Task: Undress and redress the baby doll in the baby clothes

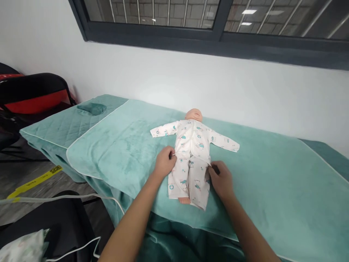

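A baby doll (194,114) lies on its back on a green massage bed, its head toward the wall. It wears a white printed long-sleeved top (192,137) and matching trousers (198,178); one foot (184,200) shows below a trouser leg. My left hand (165,161) pinches the edge of the clothing at the doll's waist on the left. On the opposite side my right hand (221,178) has its fingers closed on the clothing near the hip. Whether each hand grips the top's hem or the trouser waistband is hard to make out.
The green bed cover (272,182) spreads to both sides, with a face hole (91,108) at the left end. A white cable (81,196) crosses at the lower left above a black chair (60,222) with printed cloth (24,247) on it. Behind stands a white wall (152,72).
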A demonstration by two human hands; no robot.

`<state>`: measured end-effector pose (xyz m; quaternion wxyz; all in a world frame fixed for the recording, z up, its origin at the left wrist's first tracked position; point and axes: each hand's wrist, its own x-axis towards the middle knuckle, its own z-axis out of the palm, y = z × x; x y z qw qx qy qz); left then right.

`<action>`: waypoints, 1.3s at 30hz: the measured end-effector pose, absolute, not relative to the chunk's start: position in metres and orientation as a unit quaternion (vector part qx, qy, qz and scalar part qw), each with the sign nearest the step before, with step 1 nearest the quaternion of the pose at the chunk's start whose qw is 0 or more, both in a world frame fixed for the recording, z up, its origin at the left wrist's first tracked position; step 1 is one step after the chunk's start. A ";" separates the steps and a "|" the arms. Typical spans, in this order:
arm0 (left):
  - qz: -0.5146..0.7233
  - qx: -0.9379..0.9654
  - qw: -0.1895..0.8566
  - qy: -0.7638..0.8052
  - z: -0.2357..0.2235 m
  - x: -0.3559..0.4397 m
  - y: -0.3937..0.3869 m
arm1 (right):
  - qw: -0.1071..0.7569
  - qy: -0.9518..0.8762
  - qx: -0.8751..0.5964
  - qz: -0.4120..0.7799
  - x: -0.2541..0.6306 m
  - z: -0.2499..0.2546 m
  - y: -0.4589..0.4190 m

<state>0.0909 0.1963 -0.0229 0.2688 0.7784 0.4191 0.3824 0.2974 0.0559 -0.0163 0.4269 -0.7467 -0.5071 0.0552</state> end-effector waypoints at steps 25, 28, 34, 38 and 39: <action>0.221 0.760 0.014 0.611 -0.009 0.065 0.335 | 0.292 -0.405 -0.865 -0.042 0.488 -0.020 0.130; 0.225 0.744 0.017 0.629 -0.010 0.063 0.341 | 0.322 -0.384 -0.863 -0.064 0.496 -0.021 0.134; 0.243 0.706 0.023 0.665 -0.014 0.061 0.342 | 0.342 -0.347 -0.870 -0.083 0.501 -0.025 0.133; 0.254 0.703 0.020 0.664 -0.012 0.061 0.338 | 0.341 -0.352 -0.865 -0.109 0.498 -0.025 0.132; 0.257 0.705 0.018 0.661 -0.011 0.061 0.336 | 0.340 -0.360 -0.861 -0.120 0.497 -0.024 0.133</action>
